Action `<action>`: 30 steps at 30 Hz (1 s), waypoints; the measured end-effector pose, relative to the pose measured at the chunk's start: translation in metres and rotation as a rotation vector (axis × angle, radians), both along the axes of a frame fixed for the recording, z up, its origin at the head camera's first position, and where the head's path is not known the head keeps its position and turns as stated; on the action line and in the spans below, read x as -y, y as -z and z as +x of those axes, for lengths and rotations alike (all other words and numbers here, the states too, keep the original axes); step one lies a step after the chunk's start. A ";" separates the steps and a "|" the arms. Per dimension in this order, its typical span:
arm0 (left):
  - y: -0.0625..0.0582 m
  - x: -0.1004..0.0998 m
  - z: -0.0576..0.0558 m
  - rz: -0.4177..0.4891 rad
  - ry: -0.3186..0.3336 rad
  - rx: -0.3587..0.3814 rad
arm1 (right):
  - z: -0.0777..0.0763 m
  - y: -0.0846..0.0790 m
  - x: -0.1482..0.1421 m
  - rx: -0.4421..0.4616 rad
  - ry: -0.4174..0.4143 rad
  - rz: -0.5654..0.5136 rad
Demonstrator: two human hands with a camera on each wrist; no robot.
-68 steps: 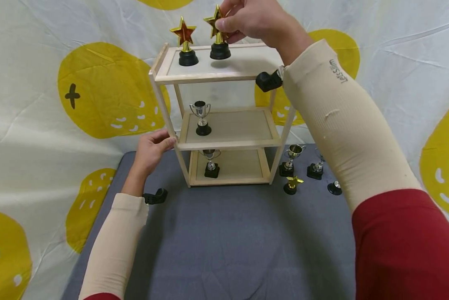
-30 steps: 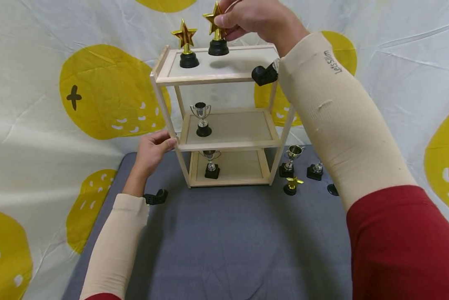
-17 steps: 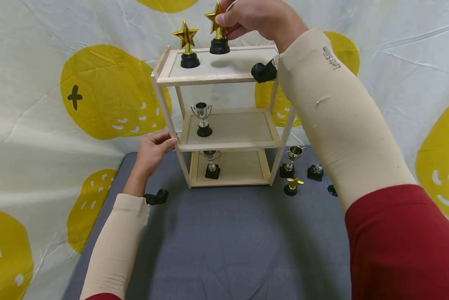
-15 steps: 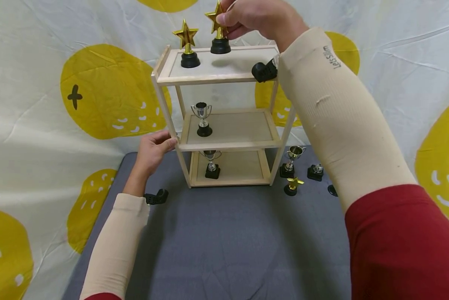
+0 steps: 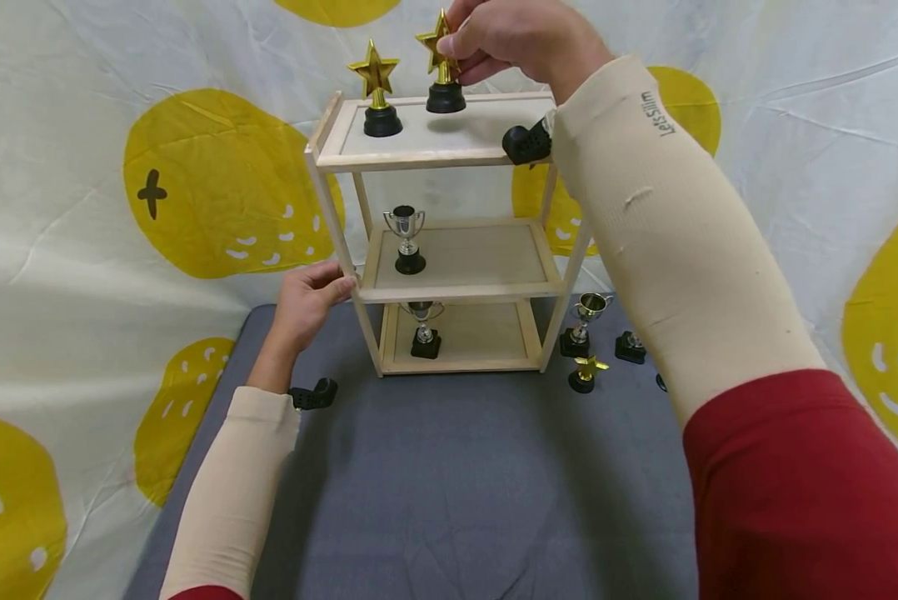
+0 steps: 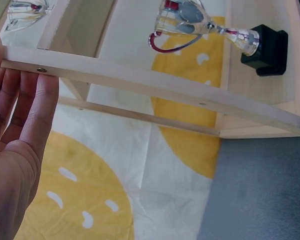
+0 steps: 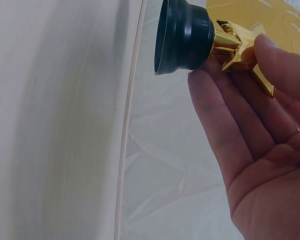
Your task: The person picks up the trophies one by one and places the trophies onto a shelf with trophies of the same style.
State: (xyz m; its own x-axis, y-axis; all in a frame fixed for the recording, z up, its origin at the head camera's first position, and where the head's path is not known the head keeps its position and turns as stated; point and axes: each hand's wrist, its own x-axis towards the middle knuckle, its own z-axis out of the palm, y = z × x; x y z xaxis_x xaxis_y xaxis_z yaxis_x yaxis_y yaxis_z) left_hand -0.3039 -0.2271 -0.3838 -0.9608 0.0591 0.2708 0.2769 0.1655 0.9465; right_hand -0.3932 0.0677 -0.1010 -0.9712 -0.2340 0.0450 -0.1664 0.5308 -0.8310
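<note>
My right hand (image 5: 520, 42) pinches a gold star trophy (image 5: 445, 96) by its star, thumb in front and fingers behind. The trophy's black base hangs upright just over the top board of the wooden shelf (image 5: 449, 292), its shadow below it; the right wrist view shows a gap between base (image 7: 185, 37) and board. A second star trophy (image 5: 380, 121) stands to its left on the same board. My left hand (image 5: 302, 307) grips the shelf's left front post (image 6: 125, 75) at middle-board height, thumb on one side and fingers on the other.
A silver cup trophy (image 5: 407, 242) stands on the middle board's left, another cup (image 5: 425, 340) on the bottom board. Right of the shelf, a cup (image 5: 587, 321), a small star trophy (image 5: 584, 375) and a black-based trophy (image 5: 631, 346) partly behind my forearm stand on the grey cloth (image 5: 456, 483).
The star trophy in my right hand rose a little off the top board, shifted slightly right, and has just come down a bit. My left hand keeps its grip on the post.
</note>
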 end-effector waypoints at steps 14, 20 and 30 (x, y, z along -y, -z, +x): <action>0.000 -0.003 -0.001 -0.006 0.009 -0.003 | -0.001 0.002 -0.003 0.001 0.015 0.017; 0.000 -0.004 -0.001 -0.004 0.009 -0.001 | -0.001 0.002 -0.004 0.008 0.008 0.016; -0.001 -0.006 -0.002 0.007 0.017 0.010 | 0.000 0.003 -0.008 -0.001 0.006 0.037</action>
